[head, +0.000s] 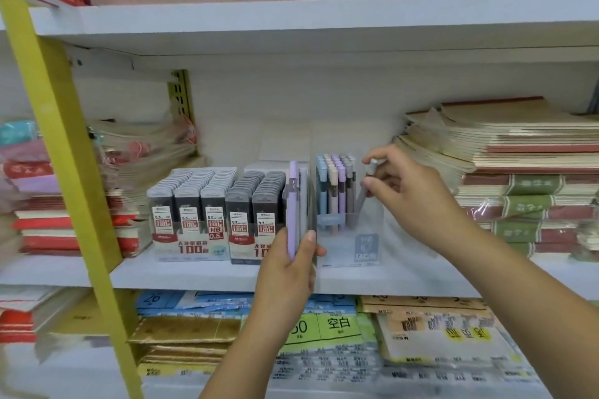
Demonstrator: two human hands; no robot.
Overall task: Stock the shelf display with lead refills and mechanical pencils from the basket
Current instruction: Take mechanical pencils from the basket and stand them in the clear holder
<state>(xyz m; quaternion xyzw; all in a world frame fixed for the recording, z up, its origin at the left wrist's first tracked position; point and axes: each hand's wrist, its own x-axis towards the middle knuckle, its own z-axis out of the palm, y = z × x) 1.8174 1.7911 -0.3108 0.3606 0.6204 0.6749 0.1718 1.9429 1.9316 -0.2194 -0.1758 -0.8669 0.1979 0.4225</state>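
Head view: white shop shelf point(194, 272), stacked notebooks point(518, 146)

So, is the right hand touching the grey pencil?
Touching. The head view shows the right hand pinching the grey pencil near its top, its lower end inside the clear display box.

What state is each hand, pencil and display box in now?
left hand: grips a bundle of pencils, held upright.
purple pencil: upright, at the front of that bundle.
right hand: pinches a grey pencil.
grey pencil: tilted, lower end inside the pencil box.
pencil box: clear, upright, partly filled.
lead refill boxes: upright, visible rows look full.
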